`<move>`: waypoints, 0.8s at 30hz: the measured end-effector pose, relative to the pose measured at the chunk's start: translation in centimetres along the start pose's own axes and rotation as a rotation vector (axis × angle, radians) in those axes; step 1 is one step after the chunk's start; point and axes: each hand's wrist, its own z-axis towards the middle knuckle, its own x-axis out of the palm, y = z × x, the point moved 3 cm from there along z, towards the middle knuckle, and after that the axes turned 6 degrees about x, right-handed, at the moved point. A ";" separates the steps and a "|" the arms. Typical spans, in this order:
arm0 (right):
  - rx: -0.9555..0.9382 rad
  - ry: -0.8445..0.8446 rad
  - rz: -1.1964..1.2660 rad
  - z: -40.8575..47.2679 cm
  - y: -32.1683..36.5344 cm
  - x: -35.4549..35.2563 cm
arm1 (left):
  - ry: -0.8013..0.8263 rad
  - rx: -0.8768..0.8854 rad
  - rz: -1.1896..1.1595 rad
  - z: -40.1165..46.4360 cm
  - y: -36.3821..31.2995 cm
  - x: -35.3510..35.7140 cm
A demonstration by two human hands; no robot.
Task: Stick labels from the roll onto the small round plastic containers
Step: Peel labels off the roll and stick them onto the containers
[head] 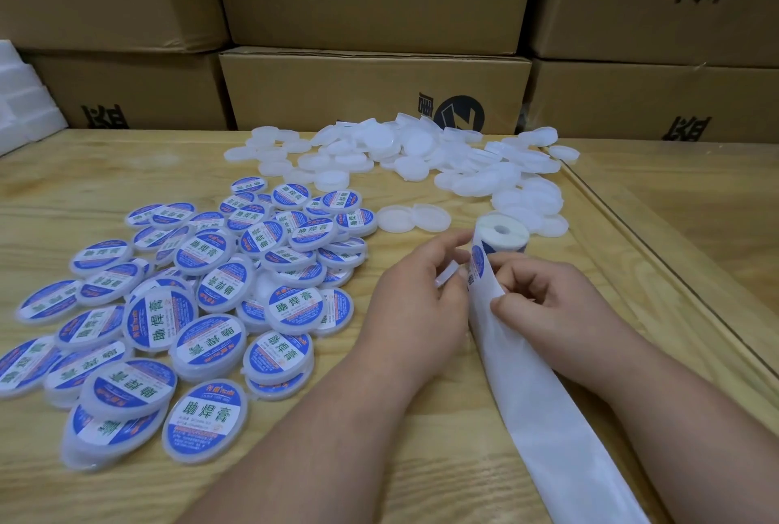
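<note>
My left hand (415, 296) pinches a small plain container (447, 275), thumb and fingers curled round it, just left of the label roll (501, 233). My right hand (543, 304) pinches the backing strip (543, 409) below the roll, where a blue label (477, 264) is lifting off; its print is too small to read. The roll stands on end on the worktop (320, 477), and the bare strip trails from it toward me. Right of the roll runs the worktop's raised wooden edge (657, 253), with little room. Left of the roll lie labelled containers (206, 355), printed 助焊膏, with bare wood nearer me. Behind the roll sits a heap of plain white containers (421, 152), then printed cardboard boxes (371, 89).
</note>
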 end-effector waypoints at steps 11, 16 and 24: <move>0.038 -0.040 -0.002 0.1 -0.5 -0.2 | -0.053 0.000 0.028 0.2 0.6 0.1; 0.059 -0.066 -0.011 -0.1 -0.1 0.1 | -0.038 -0.001 0.040 0.1 0.5 0.0; 0.119 -0.008 0.045 0.2 -0.3 0.0 | 0.007 -0.069 0.025 0.2 0.5 0.2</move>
